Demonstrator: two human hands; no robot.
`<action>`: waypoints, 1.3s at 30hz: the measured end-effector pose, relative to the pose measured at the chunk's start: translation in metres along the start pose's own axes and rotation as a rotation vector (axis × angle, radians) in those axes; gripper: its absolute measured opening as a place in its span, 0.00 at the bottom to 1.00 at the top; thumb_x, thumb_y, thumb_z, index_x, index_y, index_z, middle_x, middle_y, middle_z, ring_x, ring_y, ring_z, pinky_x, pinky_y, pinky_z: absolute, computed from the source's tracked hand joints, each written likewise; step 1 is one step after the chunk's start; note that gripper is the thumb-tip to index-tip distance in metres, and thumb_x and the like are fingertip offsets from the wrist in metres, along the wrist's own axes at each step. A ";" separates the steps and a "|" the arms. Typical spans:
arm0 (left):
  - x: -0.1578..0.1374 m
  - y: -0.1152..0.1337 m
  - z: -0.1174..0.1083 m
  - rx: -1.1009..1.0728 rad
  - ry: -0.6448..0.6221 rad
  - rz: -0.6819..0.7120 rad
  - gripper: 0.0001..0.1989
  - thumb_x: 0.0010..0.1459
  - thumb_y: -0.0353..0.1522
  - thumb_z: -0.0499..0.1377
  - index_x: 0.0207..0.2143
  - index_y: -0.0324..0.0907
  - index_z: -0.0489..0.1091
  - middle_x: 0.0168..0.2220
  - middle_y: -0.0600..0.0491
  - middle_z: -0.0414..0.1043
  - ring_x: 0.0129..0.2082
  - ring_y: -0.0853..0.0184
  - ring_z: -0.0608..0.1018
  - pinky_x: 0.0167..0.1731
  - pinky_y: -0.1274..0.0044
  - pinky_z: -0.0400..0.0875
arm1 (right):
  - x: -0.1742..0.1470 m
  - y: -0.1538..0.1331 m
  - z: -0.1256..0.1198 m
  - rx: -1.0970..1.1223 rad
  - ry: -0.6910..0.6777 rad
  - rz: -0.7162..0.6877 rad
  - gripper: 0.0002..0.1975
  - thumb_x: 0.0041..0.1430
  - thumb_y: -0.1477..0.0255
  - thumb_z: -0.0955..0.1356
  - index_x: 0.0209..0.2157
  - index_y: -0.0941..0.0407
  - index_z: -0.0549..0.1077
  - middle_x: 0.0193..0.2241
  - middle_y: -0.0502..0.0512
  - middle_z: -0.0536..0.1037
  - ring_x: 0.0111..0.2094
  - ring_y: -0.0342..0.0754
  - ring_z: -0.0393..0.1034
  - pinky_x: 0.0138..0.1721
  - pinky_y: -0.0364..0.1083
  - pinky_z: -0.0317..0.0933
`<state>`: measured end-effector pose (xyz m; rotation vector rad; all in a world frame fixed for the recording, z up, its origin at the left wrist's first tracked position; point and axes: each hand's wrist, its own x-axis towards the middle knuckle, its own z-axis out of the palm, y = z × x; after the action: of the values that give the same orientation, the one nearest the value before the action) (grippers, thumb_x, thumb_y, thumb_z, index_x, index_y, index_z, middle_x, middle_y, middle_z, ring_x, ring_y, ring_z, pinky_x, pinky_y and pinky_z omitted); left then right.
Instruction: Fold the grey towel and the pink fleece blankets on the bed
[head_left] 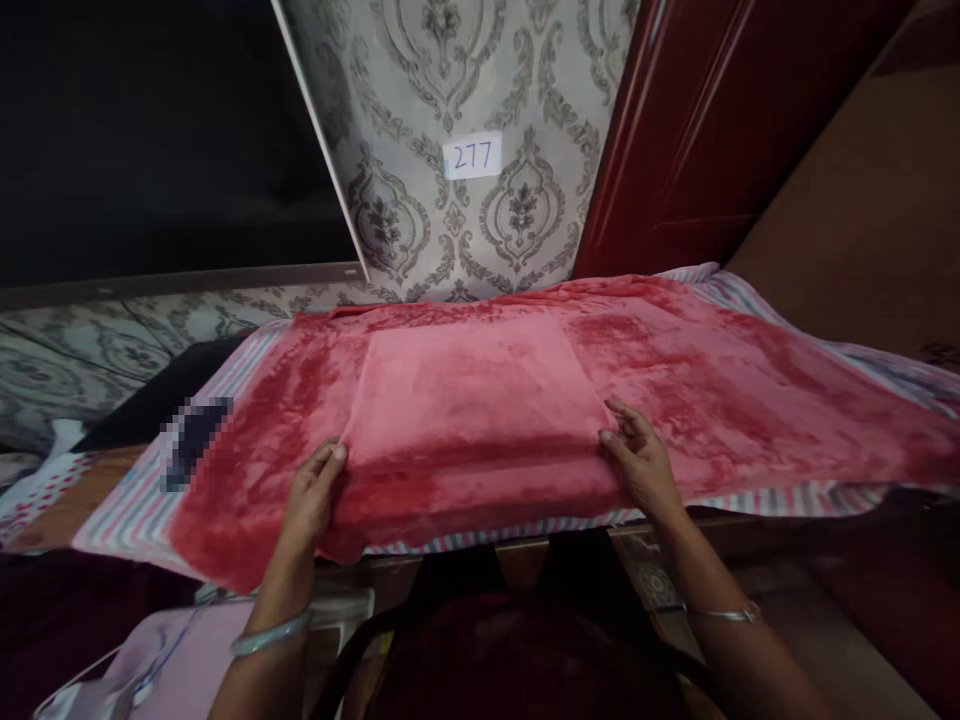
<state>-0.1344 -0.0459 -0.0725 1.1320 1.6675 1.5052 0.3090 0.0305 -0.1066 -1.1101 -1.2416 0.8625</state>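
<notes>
A square pink cloth (465, 385) with a soft surface lies in the head view's middle, on a red plush blanket (697, 390). My left hand (313, 485) pinches the cloth's near left corner between thumb and fingers. At the near right corner, my right hand (641, 460) grips the edge with thumb and forefinger, the other fingers curled loosely. Between the two hands the near edge is stretched fairly straight and appears slightly raised. Below the red blanket a striped sheet (217, 375) shows along its borders.
A large dark screen (165, 140) stands at the back left. Behind is patterned wallpaper with a paper label (472, 156) reading 277. A dark red door panel (697, 130) and a brown cardboard surface (862, 220) border the right. A pixelated dark patch (196, 443) lies at left.
</notes>
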 end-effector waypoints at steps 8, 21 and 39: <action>0.005 -0.002 -0.003 0.348 -0.090 0.429 0.34 0.53 0.46 0.65 0.60 0.47 0.62 0.61 0.44 0.63 0.62 0.55 0.67 0.61 0.63 0.63 | 0.005 -0.002 -0.007 -0.307 -0.060 -0.251 0.30 0.57 0.66 0.68 0.62 0.50 0.68 0.47 0.58 0.75 0.37 0.48 0.70 0.41 0.49 0.67; 0.096 0.059 0.022 0.613 0.133 0.578 0.14 0.50 0.41 0.58 0.36 0.43 0.71 0.43 0.48 0.76 0.46 0.57 0.77 0.49 0.68 0.72 | 0.139 -0.043 0.041 -0.488 0.185 -0.346 0.12 0.52 0.67 0.67 0.36 0.58 0.77 0.32 0.55 0.74 0.36 0.51 0.67 0.41 0.49 0.62; 0.129 0.029 0.058 0.508 0.158 0.184 0.13 0.53 0.44 0.53 0.30 0.44 0.67 0.30 0.50 0.74 0.38 0.56 0.77 0.44 0.67 0.74 | 0.143 0.012 0.044 -0.167 0.071 -0.100 0.19 0.53 0.57 0.66 0.39 0.56 0.74 0.34 0.54 0.77 0.36 0.49 0.69 0.41 0.48 0.65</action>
<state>-0.1352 0.0945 -0.0411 1.4931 2.1846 1.3394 0.2882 0.1765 -0.0794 -1.1903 -1.3160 0.6477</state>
